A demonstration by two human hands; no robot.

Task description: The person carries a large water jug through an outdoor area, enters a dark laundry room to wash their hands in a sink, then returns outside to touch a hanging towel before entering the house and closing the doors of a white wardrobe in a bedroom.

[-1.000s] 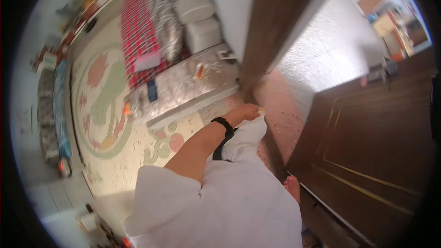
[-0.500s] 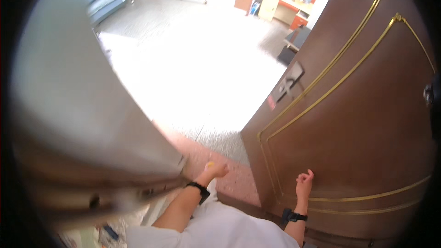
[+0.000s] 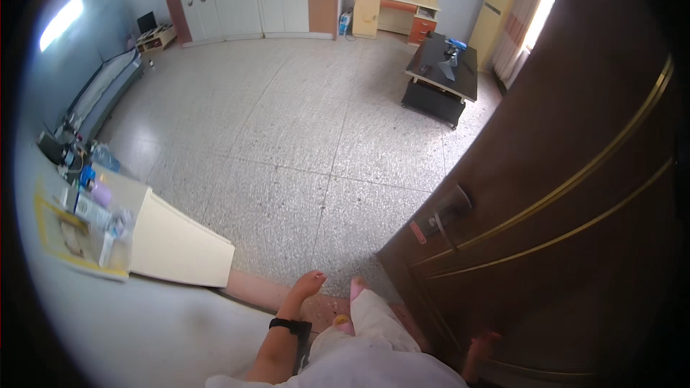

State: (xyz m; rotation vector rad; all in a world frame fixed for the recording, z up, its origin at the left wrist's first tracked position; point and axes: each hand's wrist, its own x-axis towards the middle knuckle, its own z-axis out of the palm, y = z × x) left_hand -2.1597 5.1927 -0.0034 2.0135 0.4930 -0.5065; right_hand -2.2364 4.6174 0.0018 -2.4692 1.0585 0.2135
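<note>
My left hand (image 3: 309,285) hangs over the doorway floor with its fingers curled in, and I see nothing in it. A dark band circles that wrist. To the right, my right hand (image 3: 484,345) is dim and slightly smeared beside the brown door (image 3: 532,237); its fingers look loosely stretched and empty. Whether it touches the door panel is hard to make out. Gold trim lines run across the door, and its handle (image 3: 445,230) sits above and left of my right hand. Below, my feet in pink slippers (image 3: 357,287) stand at the reddish threshold (image 3: 251,291).
A cream cabinet (image 3: 180,241) topped with bottles and boxes stands just inside on the left. Speckled tile floor (image 3: 280,144) stretches ahead. A black low table (image 3: 442,72) is at right, a dressing table (image 3: 395,11) and white wardrobe (image 3: 241,0) at the back, a bed (image 3: 108,93) far left.
I have moved forward into the doorway, and more of the room shows. The left wall edge has slid past. My right hand is lower in view and darker against the door.
</note>
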